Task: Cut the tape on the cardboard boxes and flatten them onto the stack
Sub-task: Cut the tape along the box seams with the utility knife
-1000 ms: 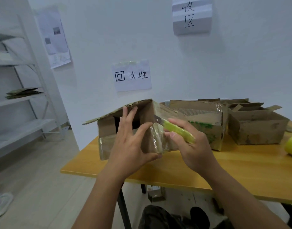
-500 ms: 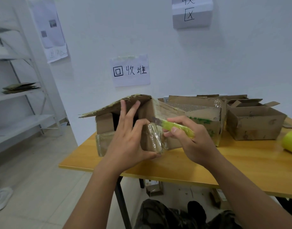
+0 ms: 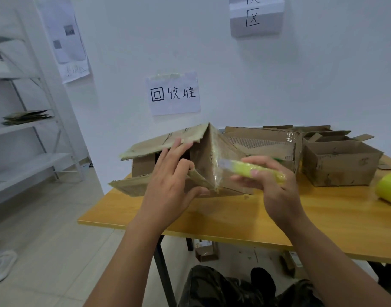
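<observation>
White paper sign (image 3: 174,94) on the wall, upper centre of frame, reads "回收堆". Left hand (image 3: 174,185), fingers spread, presses the worn brown cardboard box (image 3: 203,160) at frame centre on the yellow wooden worktop (image 3: 234,218), thumb at its lower corner. Right hand (image 3: 276,191), just right of the box, has its grip clenched around a yellow-green utility knife (image 3: 256,171), blade end blurred against the taped edge.

Both forearms are bare, with no sleeves showing; dark camouflage-patterned trousers (image 3: 223,289) cover the legs below.
</observation>
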`<state>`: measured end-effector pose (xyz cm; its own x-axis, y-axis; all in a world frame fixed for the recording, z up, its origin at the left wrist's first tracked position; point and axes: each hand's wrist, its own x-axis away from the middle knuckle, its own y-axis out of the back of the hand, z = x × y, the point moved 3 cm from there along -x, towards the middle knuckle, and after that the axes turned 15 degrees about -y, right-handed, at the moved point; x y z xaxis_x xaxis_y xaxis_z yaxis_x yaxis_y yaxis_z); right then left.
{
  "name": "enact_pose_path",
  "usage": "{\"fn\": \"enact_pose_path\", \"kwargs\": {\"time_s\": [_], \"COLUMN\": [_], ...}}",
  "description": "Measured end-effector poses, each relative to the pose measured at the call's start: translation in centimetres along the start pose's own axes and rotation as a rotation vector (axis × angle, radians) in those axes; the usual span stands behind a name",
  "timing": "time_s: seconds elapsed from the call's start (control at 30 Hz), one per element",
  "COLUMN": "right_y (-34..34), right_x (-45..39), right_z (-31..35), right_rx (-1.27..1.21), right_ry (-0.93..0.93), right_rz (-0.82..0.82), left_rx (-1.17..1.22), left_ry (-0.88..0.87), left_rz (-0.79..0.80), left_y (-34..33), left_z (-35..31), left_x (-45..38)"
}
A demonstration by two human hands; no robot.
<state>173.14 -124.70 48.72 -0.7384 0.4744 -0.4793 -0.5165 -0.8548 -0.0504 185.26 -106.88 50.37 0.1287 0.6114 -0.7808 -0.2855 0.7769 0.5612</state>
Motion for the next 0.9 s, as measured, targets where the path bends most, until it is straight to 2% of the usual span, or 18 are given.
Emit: {"fn": "enact_pose_path", "kwargs": {"time_s": [0.1, 0.27, 0.4, 0.5, 0.57, 0.6, 0.67, 0.77, 0.83, 0.9], "right_y": [-0.2, -1.9, -0.5, 2.7, 5.5, 6.7, 8.2, 8.9, 8.9, 8.6], "right_x": [-0.7, -0.5, 0.2, 0.9, 1.9, 2.3, 2.6, 3.0, 3.3, 3.3], "right_z": [0.1, -1.4, -3.8, -6.2, -8.1, -9.2, -11.8, -15.6, -16.9, -17.1], "right_rx": [0.017, 0.38, 0.327, 0.326, 0.398, 0.522, 0.867, 1.299, 1.459, 1.489], "right_ry": [0.039, 0.114, 0.081, 0.039, 0.031, 0.033, -0.052, -0.37, -0.455, -0.517], "right_rz": [-0.066, -0.039, -0.135, -0.305, -0.42, -0.45, -0.369, -0.105, 0.028, 0.104], "left_rx": [-0.058, -0.149, -0.149, -0.157, -0.156, -0.153, -0.138, -0.106, -0.092, -0.089], "left_ry": [-0.032, -0.06, -0.022, 0.015, 0.061, 0.08, 0.1, 0.113, 0.134, 0.152], "left_rz": [-0.081, -0.229, -0.158, -0.123, -0.091, -0.069, -0.013, 0.081, 0.116, 0.158], "left_y": [-0.2, -2.4, -5.3, -6.9, -7.7, -8.1, -8.9, -10.4, -11.3, -12.0], "left_z": [-0.8, -3.5, -4.6, -5.1, -5.2, -5.2, -5.6, -6.4, -6.6, -6.8], "left_x": [0.2, 1.0, 3.1, 4.8, 5.6, 5.9, 6.3, 6.6, 6.9, 7.2]}}
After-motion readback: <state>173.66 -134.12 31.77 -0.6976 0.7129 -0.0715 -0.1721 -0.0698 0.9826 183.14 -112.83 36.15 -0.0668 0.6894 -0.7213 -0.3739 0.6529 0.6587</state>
